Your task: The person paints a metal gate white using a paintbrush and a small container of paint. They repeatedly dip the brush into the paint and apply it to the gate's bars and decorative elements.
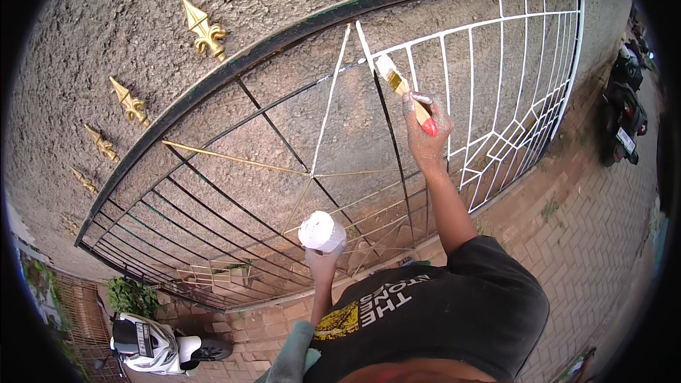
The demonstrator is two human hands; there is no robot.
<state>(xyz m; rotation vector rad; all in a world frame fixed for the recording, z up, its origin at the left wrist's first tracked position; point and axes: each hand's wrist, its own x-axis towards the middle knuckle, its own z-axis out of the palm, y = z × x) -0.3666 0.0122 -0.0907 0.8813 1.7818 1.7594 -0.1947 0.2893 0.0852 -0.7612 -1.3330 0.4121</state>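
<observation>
My right hand (pixel 430 126) grips a paintbrush (pixel 401 85) by its wooden handle with a red end. White paint coats its bristles, which are at or very near a bar just right of the middle of a metal gate (pixel 314 13). In my left hand (pixel 322 261) is a tub of white paint (pixel 321 230), held upright in front of the gate's lower part. The right-hand bars (pixel 471 64) are white, while many left-hand bars (pixel 197 186) are black. A few thin bars (pixel 239 158) near the centre are gold. One slanted bar (pixel 331 101) is white.
Gold spearhead finials (pixel 202 29) line the gate's top rail. Behind the gate stands a rough grey wall (pixel 276 10). A white motorcycle (pixel 154 343) is parked at lower left beside a green plant (pixel 132 295). A dark motorcycle (pixel 622 109) stands at right on brick paving (pixel 580 223).
</observation>
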